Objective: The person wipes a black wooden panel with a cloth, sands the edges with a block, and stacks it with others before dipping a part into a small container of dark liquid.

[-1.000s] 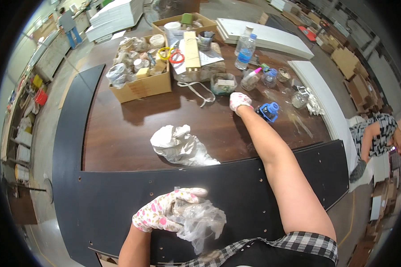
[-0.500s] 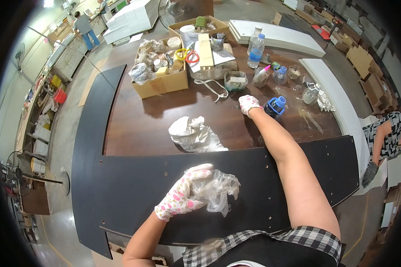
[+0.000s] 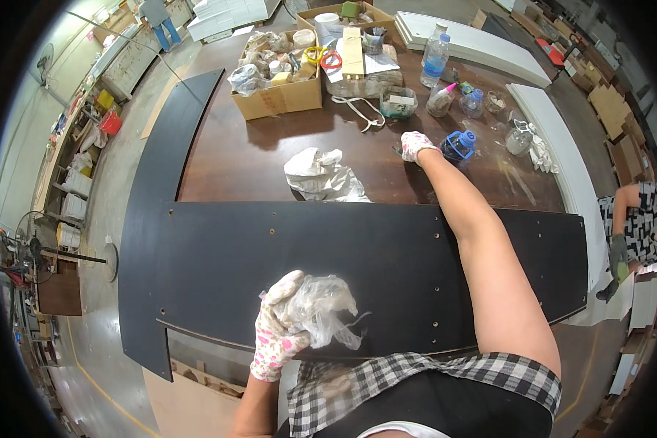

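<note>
My left hand (image 3: pixel 276 337), in a white floral glove, grips a crumpled clear plastic bag (image 3: pixel 321 312) above the near edge of a black board (image 3: pixel 350 252) with small drilled holes. My right arm stretches across the board. At its end my gloved right hand (image 3: pixel 417 146) is closed low over the brown tabletop (image 3: pixel 230 162). A small dark tip shows beside its fingers, too little to name. Just right of that hand stands a dark bottle with a blue cap and handle (image 3: pixel 460 146). To its left lies a crumpled white cloth (image 3: pixel 325 175).
A cardboard box of mixed supplies (image 3: pixel 281 101) stands at the back left. Behind my right hand are a small tub (image 3: pixel 398 104), a pink-tipped glue bottle (image 3: pixel 440 99) and a water bottle (image 3: pixel 435 62). White panels (image 3: pixel 544 120) line the right side, where another person's gloved hand (image 3: pixel 619 266) shows.
The view has shifted, so the table and board sit higher in it. My left hand has drawn the bag toward me and left. My right hand stays by the blue-capped bottle.
</note>
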Demonstrator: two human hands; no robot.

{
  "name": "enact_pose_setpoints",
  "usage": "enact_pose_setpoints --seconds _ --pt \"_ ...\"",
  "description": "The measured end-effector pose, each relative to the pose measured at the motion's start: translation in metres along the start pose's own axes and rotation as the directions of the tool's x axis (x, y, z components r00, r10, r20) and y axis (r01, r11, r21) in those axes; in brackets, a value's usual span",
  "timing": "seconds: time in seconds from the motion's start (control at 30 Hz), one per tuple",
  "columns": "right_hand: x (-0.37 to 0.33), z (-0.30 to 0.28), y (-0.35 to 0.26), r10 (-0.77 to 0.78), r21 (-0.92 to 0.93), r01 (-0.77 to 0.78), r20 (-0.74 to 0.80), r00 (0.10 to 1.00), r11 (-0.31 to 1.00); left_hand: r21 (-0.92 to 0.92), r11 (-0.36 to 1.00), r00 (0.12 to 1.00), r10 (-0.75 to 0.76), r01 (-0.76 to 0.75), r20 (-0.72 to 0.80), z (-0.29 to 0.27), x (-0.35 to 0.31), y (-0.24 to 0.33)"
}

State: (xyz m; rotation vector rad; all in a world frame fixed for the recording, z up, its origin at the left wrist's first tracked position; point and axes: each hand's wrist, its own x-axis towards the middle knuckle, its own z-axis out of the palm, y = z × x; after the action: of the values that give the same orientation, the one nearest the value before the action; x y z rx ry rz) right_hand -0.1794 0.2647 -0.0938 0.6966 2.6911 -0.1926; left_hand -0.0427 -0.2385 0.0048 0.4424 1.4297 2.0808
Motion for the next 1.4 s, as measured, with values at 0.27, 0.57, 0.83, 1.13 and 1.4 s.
enact_pose_setpoints --seconds 0.27,0.57,0.83,1.13,1.4 --pt "-0.017 -0.013 -0.001 0.032 0.25 -0.057 0.102 0.994 0.967 0.104 0.994 0.988 0.049 -0.034 -0.146 0.014 -0.039 -0.008" --pt "-0.017 0.002 -0.02 -0.106 -0.053 0.106 0.007 0.994 0.993 0.163 0.986 0.974 0.07 -0.035 -0.215 0.026 -0.048 -0.004" --pt "0.008 0.005 0.017 -0.087 0.045 0.085 0.049 0.995 0.995 0.227 0.97 0.973 0.127 -0.082 -0.192 0.027 -0.04 -0.008" --pt "0.004 0.036 0.017 -0.239 -0.18 0.206 -0.184 0.954 0.962 -0.161 0.979 0.99 0.114 -0.126 -0.078 0.023 -0.049 0.002" --pt "-0.003 0.021 0.002 -0.102 -0.12 0.095 -0.06 0.993 0.988 -0.171 0.974 0.983 0.125 -0.147 -0.132 0.018 -0.062 -0.005"
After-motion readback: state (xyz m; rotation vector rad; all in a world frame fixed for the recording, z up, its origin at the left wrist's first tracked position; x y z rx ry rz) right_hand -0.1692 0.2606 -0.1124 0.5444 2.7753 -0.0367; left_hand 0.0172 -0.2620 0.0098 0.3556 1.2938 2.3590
